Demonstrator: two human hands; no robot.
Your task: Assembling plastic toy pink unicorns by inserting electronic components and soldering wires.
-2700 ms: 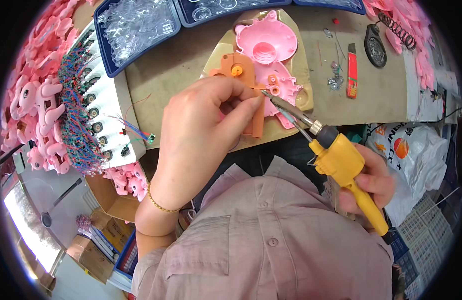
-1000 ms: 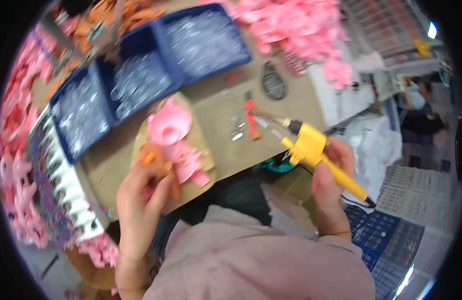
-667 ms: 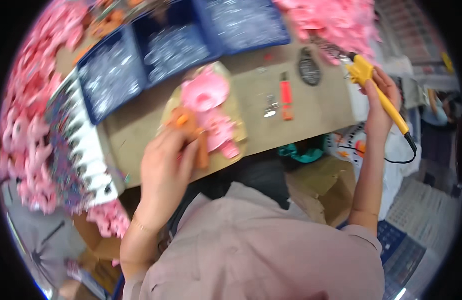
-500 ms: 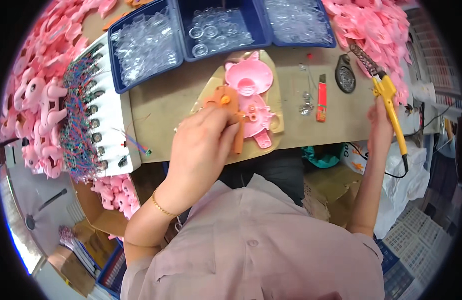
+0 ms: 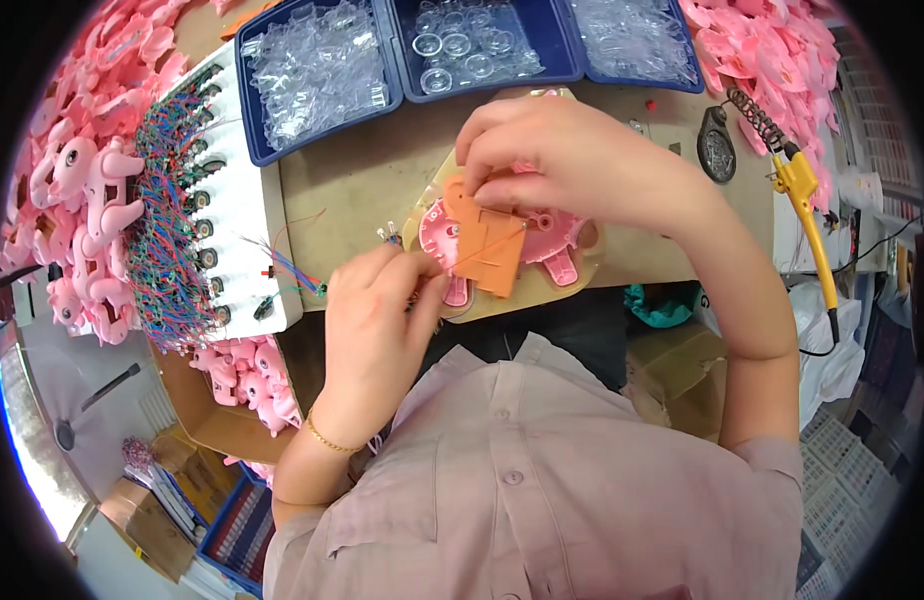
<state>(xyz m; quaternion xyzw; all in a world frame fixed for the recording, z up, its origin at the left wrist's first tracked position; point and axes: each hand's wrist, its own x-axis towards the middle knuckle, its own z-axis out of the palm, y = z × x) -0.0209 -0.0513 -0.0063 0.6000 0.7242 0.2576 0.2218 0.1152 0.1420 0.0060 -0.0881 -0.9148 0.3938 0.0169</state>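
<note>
An orange plastic part [image 5: 490, 262] with a thin wire across it lies over a pink toy shell half [image 5: 560, 262] on a yellowish board [image 5: 594, 272]. From above, my right hand [image 5: 532, 150] curls over the orange part's far end, thumb and fingers closed on it. At the near left side, my left hand [image 5: 374, 310] has its fingers pinched together beside the pink shell. Small clear-tipped bits with wires [image 5: 390, 235] stick out just beyond its knuckles; what lies between its fingertips is mostly hidden.
A yellow soldering iron [image 5: 808, 205] rests in a coiled stand [image 5: 757, 122] on the right. Blue bins [image 5: 400, 95] of clear plastic pieces line the back. Wired components [image 5: 172, 230] sit on a white tray [image 5: 257, 220] at left. Pink toy parts [image 5: 90, 200] are heaped at both sides.
My right hand has left the soldering iron and come over to the orange part. My left hand has let go of the orange part and shifted toward its near left side.
</note>
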